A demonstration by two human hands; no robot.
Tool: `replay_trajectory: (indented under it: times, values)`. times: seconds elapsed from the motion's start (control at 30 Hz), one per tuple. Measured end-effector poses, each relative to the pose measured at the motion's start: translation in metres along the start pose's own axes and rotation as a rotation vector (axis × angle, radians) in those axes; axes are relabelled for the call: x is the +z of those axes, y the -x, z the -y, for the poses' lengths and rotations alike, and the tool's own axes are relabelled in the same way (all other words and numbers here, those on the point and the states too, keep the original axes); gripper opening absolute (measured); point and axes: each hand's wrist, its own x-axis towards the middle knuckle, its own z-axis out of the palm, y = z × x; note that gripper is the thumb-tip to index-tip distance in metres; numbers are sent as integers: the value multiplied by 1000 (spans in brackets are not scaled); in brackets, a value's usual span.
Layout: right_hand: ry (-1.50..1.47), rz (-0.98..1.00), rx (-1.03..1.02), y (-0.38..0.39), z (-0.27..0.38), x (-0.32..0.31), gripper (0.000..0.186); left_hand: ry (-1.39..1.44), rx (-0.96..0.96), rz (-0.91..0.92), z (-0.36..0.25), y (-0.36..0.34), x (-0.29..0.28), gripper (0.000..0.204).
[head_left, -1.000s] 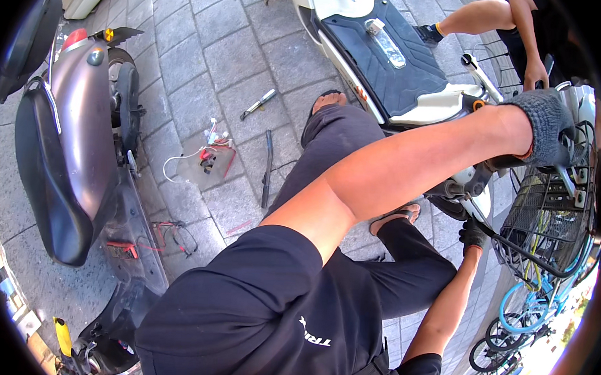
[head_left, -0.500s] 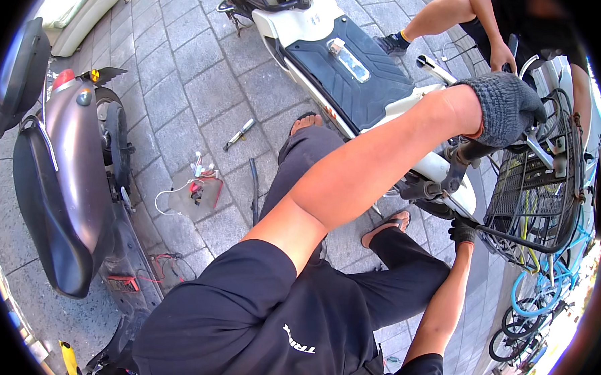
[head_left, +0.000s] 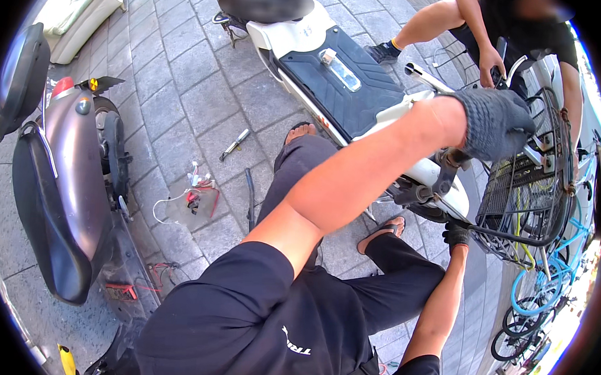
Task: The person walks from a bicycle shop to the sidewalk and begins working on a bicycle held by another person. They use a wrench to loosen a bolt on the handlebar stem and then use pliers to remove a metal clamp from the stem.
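Observation:
My left hand (head_left: 496,126), in a grey knitted glove, reaches across to the front end of a white electric scooter (head_left: 425,174). Its fingers curl down over the top of the steering column, beside a black wire basket (head_left: 525,190); what lies inside the grip is hidden. Lower down, my right hand (head_left: 456,236), also gloved, is closed at the end of the black bar (head_left: 506,237) running along the basket's near edge, close to the front wheel. The scooter's dark footboard (head_left: 349,82) extends away to the upper left.
Another person's hand (head_left: 491,65) holds a dark object beyond the basket. A purple-grey scooter (head_left: 74,137) stands at left. On the paving lie a pen-like tool (head_left: 234,145), a black tube (head_left: 249,195) and wired parts (head_left: 194,195). Bicycles (head_left: 533,318) stand at right.
My left hand and the basket have shifted slightly left and down in the picture. The other person's hand has moved a little left. My right hand stays at the bar.

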Motion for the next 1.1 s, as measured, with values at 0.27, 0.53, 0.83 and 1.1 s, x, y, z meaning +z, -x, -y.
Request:
replay_trajectory:
  times: [0.27, 0.53, 0.83, 1.1]
  values:
    - [40, -16, -16, 5, 4, 1, 24, -40, -183, -210, -8, 0, 1, 29]
    - [24, -12, -86, 18, 4, -2, 35, 127, -267, -436, -3, -8, 2, 33]
    - [36, 35, -45, 12, 7, -11, 32, -194, -646, -834, 57, 219, -206, 47]
    - [145, -87, -37, 33, 23, 10, 28, -76, -1671, -1018, 51, 648, -80, 48]
